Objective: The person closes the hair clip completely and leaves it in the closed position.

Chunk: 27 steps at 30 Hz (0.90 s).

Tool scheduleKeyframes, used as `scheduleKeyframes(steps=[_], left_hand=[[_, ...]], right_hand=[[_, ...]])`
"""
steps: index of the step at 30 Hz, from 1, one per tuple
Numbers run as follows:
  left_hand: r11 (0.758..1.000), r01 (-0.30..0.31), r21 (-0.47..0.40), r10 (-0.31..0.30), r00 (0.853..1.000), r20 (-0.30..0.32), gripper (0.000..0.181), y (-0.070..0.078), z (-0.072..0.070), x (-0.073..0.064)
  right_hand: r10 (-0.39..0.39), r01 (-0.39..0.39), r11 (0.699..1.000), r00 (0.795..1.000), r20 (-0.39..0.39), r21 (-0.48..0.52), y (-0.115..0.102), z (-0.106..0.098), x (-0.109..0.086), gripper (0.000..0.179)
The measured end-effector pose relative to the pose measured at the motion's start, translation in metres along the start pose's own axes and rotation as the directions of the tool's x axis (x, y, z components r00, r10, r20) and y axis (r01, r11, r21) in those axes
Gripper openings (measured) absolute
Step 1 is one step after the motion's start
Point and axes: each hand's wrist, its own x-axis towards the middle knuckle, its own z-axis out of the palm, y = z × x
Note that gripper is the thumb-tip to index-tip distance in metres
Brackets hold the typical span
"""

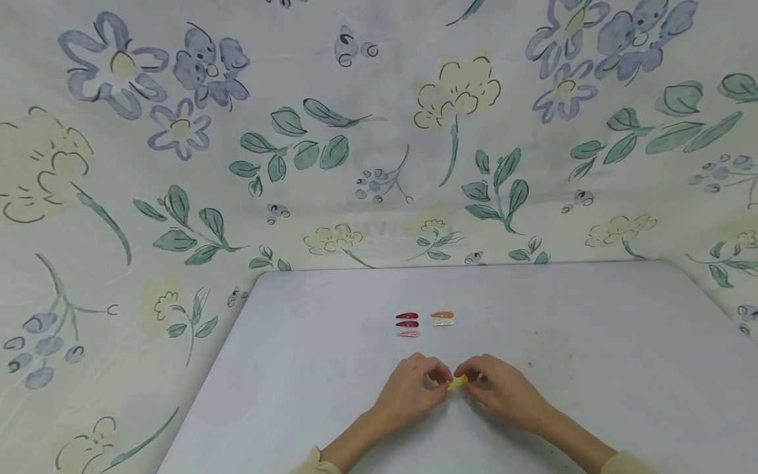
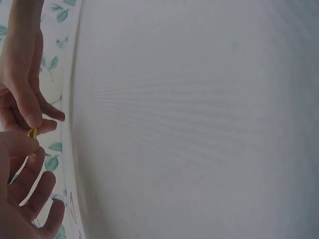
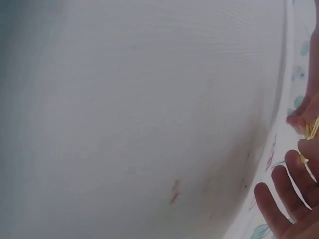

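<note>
A small yellow hair clip is held just above the white table between both hands. In the head view, my left hand pinches its left end with thumb and forefinger. From the other side, my right hand pinches the clip's right end. The left wrist view shows the yellow clip between the fingertips of the two hands, partly hidden by them. In the right wrist view, yellow strips of the clip stick out past the right thumb, while the other right fingers are spread.
Beyond the hands, two red clips lie above a pink clip in a column. To their right are an orange clip and a pale clip. A flowered cloth rises behind the white table.
</note>
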Motion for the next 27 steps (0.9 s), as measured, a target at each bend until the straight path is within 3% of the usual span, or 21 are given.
scheduleKeyframes(steps=[7, 14, 21, 27], left_hand=[[1.000, 0.018, -0.018, -0.018, 1.000, -0.017, 0.011, 0.000, -0.006, 0.005], [0.998, 0.012, -0.062, -0.013, 1.000, -0.023, 0.011, 0.001, -0.011, 0.006], [0.996, -0.030, -0.079, 0.028, 0.999, -0.024, 0.018, 0.002, -0.013, 0.007], [0.994, -0.083, -0.066, 0.079, 0.994, -0.070, 0.021, 0.004, -0.013, 0.010]], right_hand=[[-0.005, 0.005, 1.000, 0.999, -0.046, 0.002, -0.003, 0.001, 0.004, 0.016], [-0.070, 0.072, 0.997, 0.990, -0.123, 0.009, 0.000, -0.001, 0.005, 0.019], [-0.066, 0.069, 0.998, 0.986, -0.150, 0.013, 0.000, -0.003, 0.005, 0.019], [-0.132, 0.142, 0.989, 0.966, -0.223, 0.032, 0.000, -0.004, 0.007, 0.021]])
